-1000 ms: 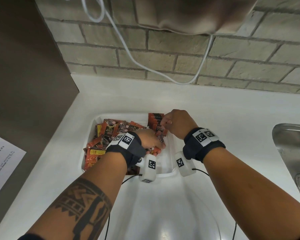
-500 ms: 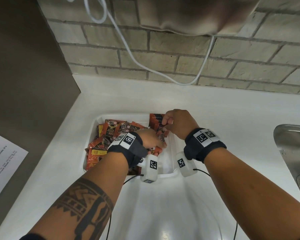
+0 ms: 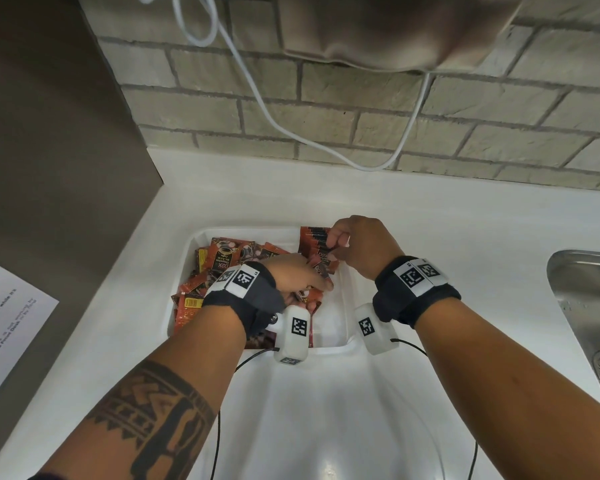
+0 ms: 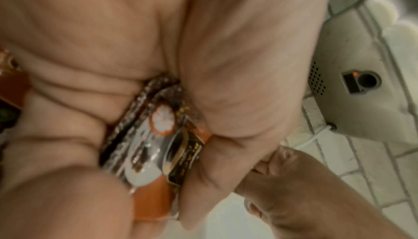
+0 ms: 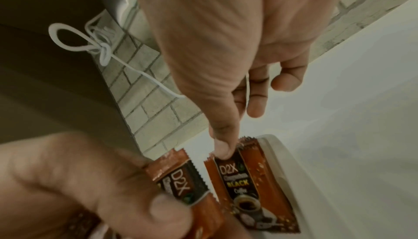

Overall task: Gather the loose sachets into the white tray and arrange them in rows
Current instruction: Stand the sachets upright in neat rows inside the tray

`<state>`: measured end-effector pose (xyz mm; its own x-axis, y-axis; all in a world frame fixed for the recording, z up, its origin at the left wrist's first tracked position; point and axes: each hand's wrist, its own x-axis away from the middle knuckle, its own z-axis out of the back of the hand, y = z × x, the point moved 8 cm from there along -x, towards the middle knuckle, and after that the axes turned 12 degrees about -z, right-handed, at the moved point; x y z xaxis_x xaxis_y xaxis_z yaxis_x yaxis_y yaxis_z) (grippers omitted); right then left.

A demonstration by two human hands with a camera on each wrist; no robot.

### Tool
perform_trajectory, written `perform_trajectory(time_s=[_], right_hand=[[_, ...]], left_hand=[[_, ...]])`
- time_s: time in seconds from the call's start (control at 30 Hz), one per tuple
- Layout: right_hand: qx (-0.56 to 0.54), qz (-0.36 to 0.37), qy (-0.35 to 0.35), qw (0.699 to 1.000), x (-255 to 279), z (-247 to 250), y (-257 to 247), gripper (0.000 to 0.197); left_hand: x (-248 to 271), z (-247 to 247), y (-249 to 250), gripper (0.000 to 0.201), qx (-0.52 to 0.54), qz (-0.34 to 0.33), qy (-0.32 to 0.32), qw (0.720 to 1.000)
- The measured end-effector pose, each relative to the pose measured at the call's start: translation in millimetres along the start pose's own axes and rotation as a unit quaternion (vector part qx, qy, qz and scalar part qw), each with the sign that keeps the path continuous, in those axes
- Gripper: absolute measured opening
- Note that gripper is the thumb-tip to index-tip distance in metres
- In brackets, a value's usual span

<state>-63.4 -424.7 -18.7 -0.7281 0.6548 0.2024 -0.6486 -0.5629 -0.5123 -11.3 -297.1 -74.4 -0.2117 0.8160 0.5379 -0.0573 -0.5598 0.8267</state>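
A white tray (image 3: 343,345) sits on the counter. A jumble of red-brown coffee sachets (image 3: 222,265) fills its left half. A short row of upright sachets (image 3: 313,241) leans in the back right corner. My left hand (image 3: 321,282) grips a small stack of sachets (image 4: 156,153) between thumb and fingers, just left of that row. My right hand (image 3: 333,244) pinches the top of the row's front sachet (image 5: 248,189), with its thumb (image 5: 222,150) on the face. That sachet stands against the tray wall (image 5: 279,164).
A white countertop (image 3: 430,237) surrounds the tray and a brick wall (image 3: 326,116) rises behind it. A white cable (image 3: 267,116) hangs down the wall. A steel sink (image 3: 589,306) lies at the right and a printed sheet (image 3: 4,323) at the left.
Both hands stay over the tray's back right corner. My left hand has edged its sachets slightly closer to the upright row under my right hand.
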Motion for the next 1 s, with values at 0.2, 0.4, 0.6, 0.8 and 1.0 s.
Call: perform_trajectory(time_s=[0.2,0.4,0.6,0.8,1.0], right_hand=[[-0.087,0.018,0.007,0.996,30.0,12.5,-9.8,0.006],[-0.181,0.002,-0.029,0.983,31.6,11.6,-7.1,0.009],[-0.134,-0.011,0.047,0.99,25.7,29.6,3.0,0.005],[-0.068,-0.015,0.053,0.996,22.6,32.7,4.0,0.003],[-0.098,-0.019,0.014,0.995,19.6,35.4,-2.1,0.004]], left_hand=[[12.9,8.2,5.1,0.024,0.184,-0.068,-0.006,0.98],[16.4,13.0,14.9,0.021,0.208,-0.133,0.021,0.969],[23.6,39.7,-0.7,0.036,0.144,-0.102,0.106,0.979],[32.7,51.5,-13.1,0.024,-0.016,-0.046,0.095,0.994],[30.2,44.6,-0.2,0.034,0.037,-0.134,0.136,0.981]])
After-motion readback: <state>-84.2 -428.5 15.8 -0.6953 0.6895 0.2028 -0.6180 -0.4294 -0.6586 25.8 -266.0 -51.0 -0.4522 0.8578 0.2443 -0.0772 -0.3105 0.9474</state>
